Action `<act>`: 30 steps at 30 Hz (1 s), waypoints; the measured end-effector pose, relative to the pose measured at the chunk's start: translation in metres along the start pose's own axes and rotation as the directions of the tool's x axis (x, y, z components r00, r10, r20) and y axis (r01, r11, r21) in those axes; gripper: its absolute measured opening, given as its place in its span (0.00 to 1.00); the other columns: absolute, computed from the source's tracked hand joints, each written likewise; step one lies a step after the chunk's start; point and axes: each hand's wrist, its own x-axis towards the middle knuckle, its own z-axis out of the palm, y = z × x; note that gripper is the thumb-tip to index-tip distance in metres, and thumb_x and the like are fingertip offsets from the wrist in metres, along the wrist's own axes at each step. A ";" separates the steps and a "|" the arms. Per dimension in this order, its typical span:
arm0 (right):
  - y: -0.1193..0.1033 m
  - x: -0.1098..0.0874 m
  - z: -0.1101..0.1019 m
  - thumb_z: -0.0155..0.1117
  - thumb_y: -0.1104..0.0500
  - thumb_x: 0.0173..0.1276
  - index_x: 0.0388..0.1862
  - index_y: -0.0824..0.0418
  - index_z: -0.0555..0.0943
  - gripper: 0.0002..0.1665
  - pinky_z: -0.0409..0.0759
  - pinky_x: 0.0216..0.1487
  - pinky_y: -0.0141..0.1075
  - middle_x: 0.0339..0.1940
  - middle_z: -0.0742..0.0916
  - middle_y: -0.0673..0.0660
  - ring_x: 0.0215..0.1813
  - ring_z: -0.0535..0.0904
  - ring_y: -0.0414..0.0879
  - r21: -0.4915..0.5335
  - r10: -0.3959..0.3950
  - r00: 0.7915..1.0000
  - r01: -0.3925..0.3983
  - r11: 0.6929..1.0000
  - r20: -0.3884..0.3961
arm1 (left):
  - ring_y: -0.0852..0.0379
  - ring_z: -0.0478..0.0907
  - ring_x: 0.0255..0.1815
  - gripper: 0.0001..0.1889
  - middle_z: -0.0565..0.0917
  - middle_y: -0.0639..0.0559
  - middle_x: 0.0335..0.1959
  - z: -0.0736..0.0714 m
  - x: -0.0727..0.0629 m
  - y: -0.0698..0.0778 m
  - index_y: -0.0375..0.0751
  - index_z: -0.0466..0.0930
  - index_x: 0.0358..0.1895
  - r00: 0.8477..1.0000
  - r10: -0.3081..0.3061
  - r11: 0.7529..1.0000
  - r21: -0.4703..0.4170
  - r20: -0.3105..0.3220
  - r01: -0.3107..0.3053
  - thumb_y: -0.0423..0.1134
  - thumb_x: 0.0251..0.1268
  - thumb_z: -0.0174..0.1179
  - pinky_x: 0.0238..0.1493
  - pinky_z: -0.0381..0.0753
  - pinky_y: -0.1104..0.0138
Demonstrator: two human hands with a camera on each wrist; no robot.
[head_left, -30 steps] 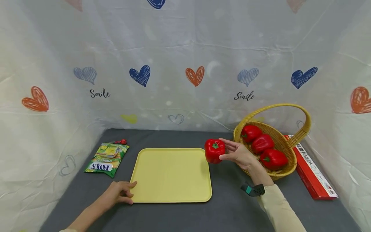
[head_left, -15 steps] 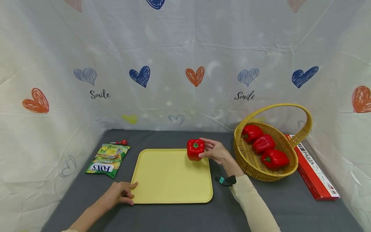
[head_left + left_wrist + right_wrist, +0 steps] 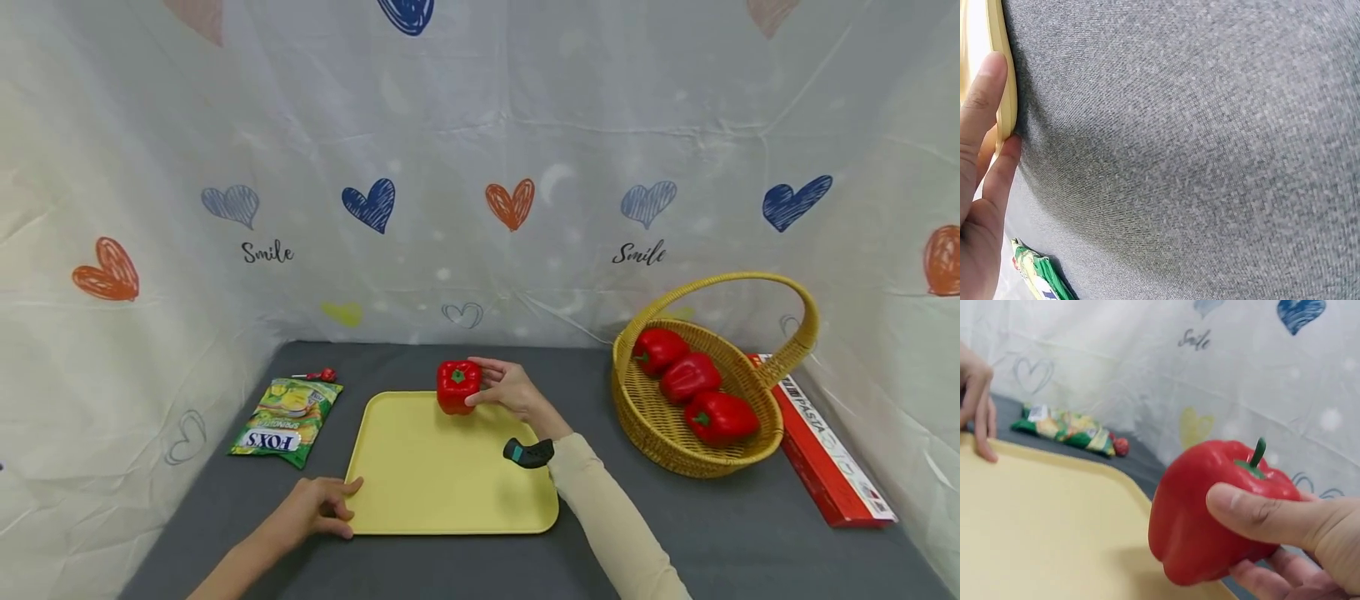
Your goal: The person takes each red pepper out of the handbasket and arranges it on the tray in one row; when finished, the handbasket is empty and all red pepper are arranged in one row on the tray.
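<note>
My right hand (image 3: 510, 390) grips a red bell pepper (image 3: 457, 387) with a green stem, thumb on one side and fingers on the other. The pepper (image 3: 1210, 515) is held upright above the far edge of a pale yellow rectangular tray (image 3: 450, 475); in the right wrist view a shadow falls on the tray under it. At the tray's near left corner, my left hand (image 3: 318, 506) pinches the rim. In the left wrist view, one fingertip of the left hand (image 3: 982, 169) lies on the rim and another against the tray's outer side (image 3: 1007, 94).
A yellow wicker basket (image 3: 648, 421) with a tall handle stands right, holding several red peppers (image 3: 690, 377). Behind it lies a red pasta box (image 3: 825, 450). Left of the tray are a green FOX'S packet (image 3: 288, 421) and a small red-headed item (image 3: 324, 375). A patterned curtain rises behind.
My right hand has carried the pepper leftward from beside the basket to over the tray's far edge. The left hand stays at the tray's corner.
</note>
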 end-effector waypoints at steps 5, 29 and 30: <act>0.002 0.009 0.011 0.73 0.77 0.49 0.63 0.64 0.75 0.39 0.77 0.54 0.43 0.61 0.79 0.64 0.63 0.73 0.58 -0.093 -0.068 0.997 0.071 0.993 0.040 | 0.51 0.83 0.39 0.09 0.78 0.27 0.49 0.000 0.001 0.000 0.45 0.84 0.22 1.000 -0.025 0.999 -0.030 0.018 0.026 0.42 0.42 0.74 0.33 0.79 0.72; 0.013 0.042 0.066 0.77 0.68 0.50 0.63 0.62 0.76 0.38 0.77 0.54 0.39 0.60 0.81 0.59 0.61 0.76 0.52 -0.256 -0.090 0.985 0.126 0.958 0.147 | 0.53 0.82 0.40 0.11 0.80 0.28 0.48 -0.001 0.001 0.005 0.44 0.84 0.21 0.999 -0.035 0.999 -0.005 0.002 0.035 0.44 0.40 0.75 0.33 0.79 0.71; 0.014 0.043 0.067 0.77 0.68 0.50 0.63 0.61 0.76 0.38 0.77 0.54 0.38 0.60 0.81 0.59 0.61 0.77 0.52 -0.258 -0.088 0.985 0.125 0.958 0.148 | 0.51 0.82 0.41 0.11 0.80 0.28 0.48 -0.001 0.001 0.005 0.44 0.84 0.20 0.999 -0.033 0.999 0.000 0.002 0.033 0.44 0.40 0.75 0.34 0.80 0.71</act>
